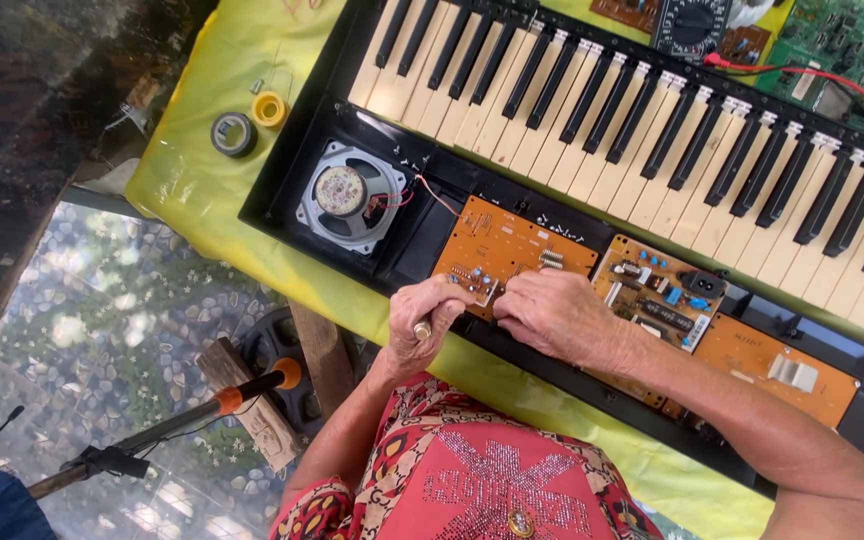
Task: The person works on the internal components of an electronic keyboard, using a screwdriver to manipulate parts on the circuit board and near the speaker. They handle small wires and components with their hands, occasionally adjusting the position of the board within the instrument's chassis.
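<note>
Head camera looked down on the orange circuit board, seated in the opened keyboard's black case just below the keys. I judged the board thin, stiff and brittle, best held by its bare edges, clear of the small parts. My left hand was clenched round a tool's handle at the board's near edge; my right hand lay curled on it, its fingertips hidden. A round speaker sat to the left, tape rolls lay on the yellow cloth.
</note>
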